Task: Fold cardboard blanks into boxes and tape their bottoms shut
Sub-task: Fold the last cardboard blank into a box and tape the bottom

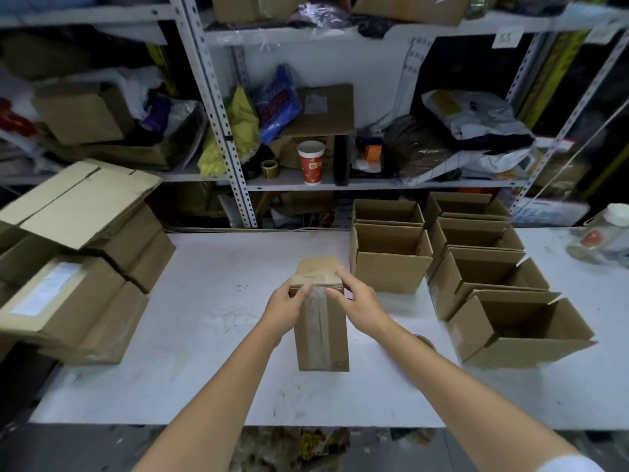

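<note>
A small cardboard box (321, 338) stands on the white table (204, 335) with its taped bottom turned toward me; a strip of clear tape runs down its middle seam and over the far edge. My left hand (289, 306) grips the box's upper left edge, thumb on the tape. My right hand (357, 301) holds the upper right edge, its fingers curled over the top and its thumb pressing the tape. A tape roll (425, 340) peeks out from behind my right forearm.
Several folded, open boxes (391, 267) stand in rows on the right of the table. Stacks of flat cardboard blanks (78, 267) fill the left side. A clear jar (606, 236) sits far right. Metal shelves (306, 183) with a red cup (311, 161) rise behind the table.
</note>
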`<move>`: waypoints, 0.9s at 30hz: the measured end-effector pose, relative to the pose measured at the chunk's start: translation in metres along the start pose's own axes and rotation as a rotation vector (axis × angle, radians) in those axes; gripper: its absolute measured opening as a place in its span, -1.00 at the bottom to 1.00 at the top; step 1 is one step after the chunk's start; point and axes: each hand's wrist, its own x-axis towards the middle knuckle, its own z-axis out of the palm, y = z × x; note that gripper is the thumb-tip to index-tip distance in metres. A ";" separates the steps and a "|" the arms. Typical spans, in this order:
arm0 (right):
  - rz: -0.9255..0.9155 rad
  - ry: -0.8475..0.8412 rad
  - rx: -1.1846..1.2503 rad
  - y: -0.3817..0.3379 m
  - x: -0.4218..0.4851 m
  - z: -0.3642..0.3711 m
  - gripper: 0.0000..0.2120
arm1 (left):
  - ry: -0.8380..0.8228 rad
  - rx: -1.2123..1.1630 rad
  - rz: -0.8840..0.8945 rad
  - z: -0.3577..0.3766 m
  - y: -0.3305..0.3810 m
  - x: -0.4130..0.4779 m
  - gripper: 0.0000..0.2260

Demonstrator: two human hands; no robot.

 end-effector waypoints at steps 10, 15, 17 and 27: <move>0.267 -0.118 0.305 -0.014 0.008 0.004 -0.61 | 0.007 0.001 0.052 -0.005 0.004 -0.004 -0.66; 0.242 -0.110 0.292 -0.015 0.009 0.009 -0.58 | 0.049 -0.006 0.032 -0.008 0.011 -0.001 -0.65; 0.231 -0.114 0.278 -0.014 0.007 0.009 -0.56 | 0.060 -0.013 0.038 -0.009 0.012 0.000 -0.66; 0.388 -0.114 0.388 -0.013 0.005 -0.012 -0.59 | 0.078 -0.066 0.015 -0.005 0.012 -0.005 -0.63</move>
